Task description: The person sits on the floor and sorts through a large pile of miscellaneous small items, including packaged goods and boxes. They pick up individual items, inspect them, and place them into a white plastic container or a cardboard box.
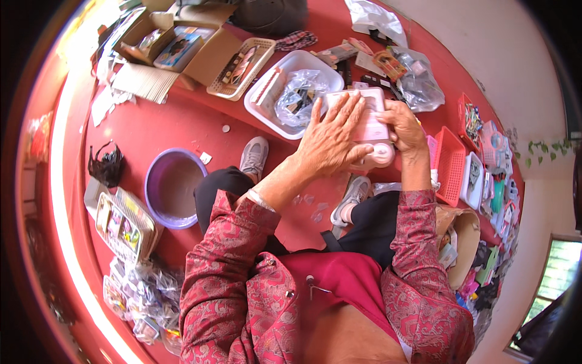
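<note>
In front of me is a pale pink plastic box (371, 128) with rounded corners and a round part at its near end. I cannot make out its exact kind. My left hand (332, 134) lies flat across its left side, fingers stretched out and thumb toward the round part. At the right edge, my right hand (405, 127) grips the box with bent fingers. Just beyond my left hand stands a white plastic basin (257, 108), holding a clear plastic bag (305, 87) with small dark items inside.
A purple bucket (159, 212) stands left of my legs. Farther off are an open cardboard box (209, 53) and a cream basket (267, 53). A red basket (450, 167) and a white tray (471, 189) lie to the right. Bagged items (145, 297) are heaped at lower left.
</note>
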